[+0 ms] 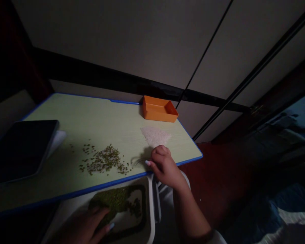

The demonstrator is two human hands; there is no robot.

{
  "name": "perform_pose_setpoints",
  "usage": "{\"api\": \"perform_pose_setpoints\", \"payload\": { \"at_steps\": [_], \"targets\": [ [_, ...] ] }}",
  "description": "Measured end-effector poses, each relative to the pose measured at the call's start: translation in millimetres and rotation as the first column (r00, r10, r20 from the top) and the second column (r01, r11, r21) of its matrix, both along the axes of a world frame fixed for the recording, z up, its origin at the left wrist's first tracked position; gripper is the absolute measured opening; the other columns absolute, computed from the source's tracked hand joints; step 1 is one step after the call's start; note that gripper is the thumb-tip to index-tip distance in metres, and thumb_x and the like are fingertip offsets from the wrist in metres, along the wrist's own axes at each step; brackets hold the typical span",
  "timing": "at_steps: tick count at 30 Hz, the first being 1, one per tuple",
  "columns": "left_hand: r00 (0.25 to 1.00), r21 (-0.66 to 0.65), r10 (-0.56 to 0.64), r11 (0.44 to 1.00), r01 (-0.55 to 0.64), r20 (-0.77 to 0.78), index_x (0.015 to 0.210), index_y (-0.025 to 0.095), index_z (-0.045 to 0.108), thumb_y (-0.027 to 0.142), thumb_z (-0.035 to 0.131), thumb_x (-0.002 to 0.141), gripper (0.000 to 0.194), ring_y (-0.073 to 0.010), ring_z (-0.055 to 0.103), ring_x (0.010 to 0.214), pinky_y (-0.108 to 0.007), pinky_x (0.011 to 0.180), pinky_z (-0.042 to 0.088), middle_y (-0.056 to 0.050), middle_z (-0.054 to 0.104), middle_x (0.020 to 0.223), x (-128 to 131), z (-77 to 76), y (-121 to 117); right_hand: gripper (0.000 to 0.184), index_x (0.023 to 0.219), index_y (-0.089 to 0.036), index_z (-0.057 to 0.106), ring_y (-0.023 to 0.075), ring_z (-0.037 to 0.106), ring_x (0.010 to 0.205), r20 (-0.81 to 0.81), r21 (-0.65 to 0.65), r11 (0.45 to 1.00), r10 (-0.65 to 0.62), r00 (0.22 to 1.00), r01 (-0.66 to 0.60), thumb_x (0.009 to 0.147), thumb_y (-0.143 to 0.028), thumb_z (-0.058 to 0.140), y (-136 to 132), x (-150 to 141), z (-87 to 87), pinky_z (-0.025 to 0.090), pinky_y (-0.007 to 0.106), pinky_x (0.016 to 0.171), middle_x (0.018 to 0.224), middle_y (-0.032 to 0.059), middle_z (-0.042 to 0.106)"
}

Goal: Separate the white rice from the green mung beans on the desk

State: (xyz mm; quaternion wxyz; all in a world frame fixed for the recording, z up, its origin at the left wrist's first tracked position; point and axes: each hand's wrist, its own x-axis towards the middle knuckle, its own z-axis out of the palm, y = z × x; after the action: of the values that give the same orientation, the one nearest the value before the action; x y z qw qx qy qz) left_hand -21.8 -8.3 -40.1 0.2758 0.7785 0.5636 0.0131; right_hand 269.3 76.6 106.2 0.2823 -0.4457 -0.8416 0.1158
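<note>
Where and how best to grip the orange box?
Likely the near long wall of the orange box, pinched mid-length from the person's side and above: walls look thin, the top is open, and the far side appears close to the black band behind. Reach over the pale grains in front.

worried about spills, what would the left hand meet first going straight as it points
Probably the mound of small green grains in the white rounded container; depth is unclear, so the left hand may already touch it.

Two hands (165, 166) (87, 225), two tabletop heaps (105, 160) (156, 136)
</note>
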Motion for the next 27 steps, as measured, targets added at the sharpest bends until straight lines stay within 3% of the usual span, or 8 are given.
{"api": "perform_pose_setpoints", "payload": {
  "at_steps": [9, 27],
  "targets": [
    [0.994, -0.011, 0.098, 0.995, -0.098, 0.055, 0.121, 0.028, 0.074, 0.046, 0.050, 0.086, 0.046, -0.0314, 0.071, 0.121, -0.047, 0.110, 0.054, -0.008, 0.079, 0.127, 5, 23.0, -1, 0.021, 0.075, -0.021, 0.057, 0.0241, 0.051, 0.099, 0.019, -0.048, 0.998, 0.048, 0.999, -0.047, 0.095, -0.019, 0.061, 7, -7, 0.2, 0.037, 0.041, 0.090, 0.093, 0.0054, 0.060],
    [0.989, 0.022, 0.129, 0.991, -0.131, 0.077, 0.115, 0.030, 0.075, 0.045, 0.052, 0.085, 0.041, -0.0290, 0.073, 0.117, -0.041, 0.105, 0.056, -0.007, 0.080, 0.123, 0, 12.0, 2, 0.019, 0.076, -0.020, 0.059, 0.0219, 0.053, 0.098, 0.015, -0.063, 0.983, 0.176, 0.984, -0.175, 0.094, -0.018, 0.065, 16, -9, 0.4, 0.038, 0.039, 0.092, 0.094, 0.0038, 0.060]
  ]
}}
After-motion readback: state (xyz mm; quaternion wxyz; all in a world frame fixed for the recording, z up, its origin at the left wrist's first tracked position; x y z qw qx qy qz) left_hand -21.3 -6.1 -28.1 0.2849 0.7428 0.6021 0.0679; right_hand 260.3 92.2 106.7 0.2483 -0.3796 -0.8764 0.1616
